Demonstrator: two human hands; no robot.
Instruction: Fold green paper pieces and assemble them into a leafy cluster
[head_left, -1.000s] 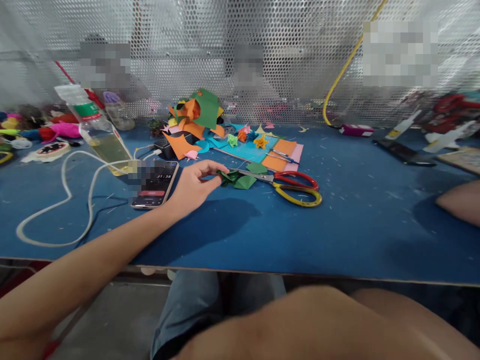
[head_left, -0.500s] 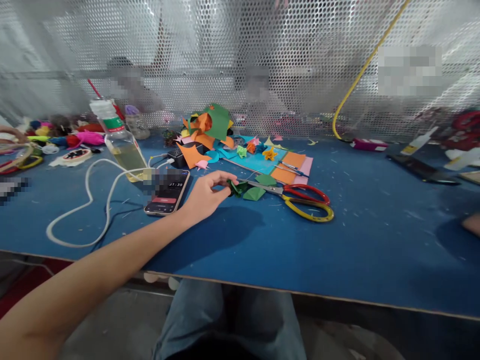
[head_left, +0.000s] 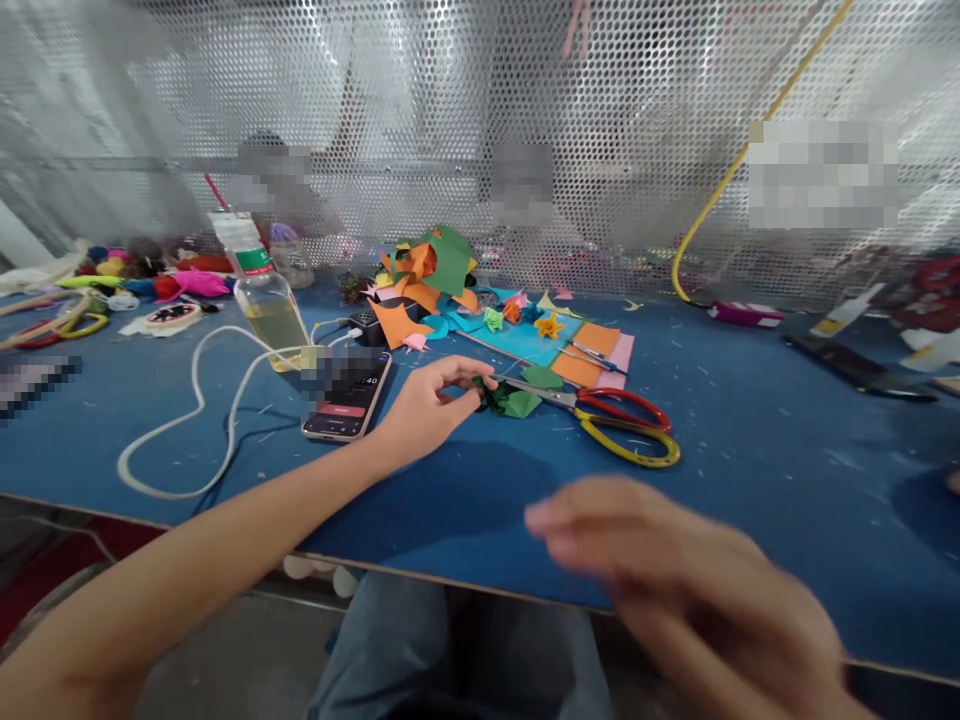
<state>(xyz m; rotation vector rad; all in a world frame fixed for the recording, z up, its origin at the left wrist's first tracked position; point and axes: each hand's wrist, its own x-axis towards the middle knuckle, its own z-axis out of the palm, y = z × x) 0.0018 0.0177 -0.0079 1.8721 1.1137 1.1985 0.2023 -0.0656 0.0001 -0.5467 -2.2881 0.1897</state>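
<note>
My left hand (head_left: 427, 415) pinches a dark green folded paper piece (head_left: 491, 396) just above the blue table. Beside its fingertips, lighter green paper leaves (head_left: 523, 403) lie by the blades of the scissors (head_left: 559, 397), whose red and yellow handles point right. My right hand (head_left: 690, 580) is blurred in the lower right foreground, over the table's front edge. Its fingers are bent toward the left, and whether anything is between them is too smeared to tell.
On the blue table (head_left: 450, 510), a phone (head_left: 349, 400), white cable (head_left: 124, 465) and bottle (head_left: 268, 310) stand left. Behind are a coloured paper pile (head_left: 420, 275), paper sheets (head_left: 589, 350) and tweezers (head_left: 592, 355). A black object (head_left: 855, 365) lies right.
My right hand has come into view at the lower right. The whole scene has shifted slightly right and down in the picture. My left hand keeps its pinch on the green paper.
</note>
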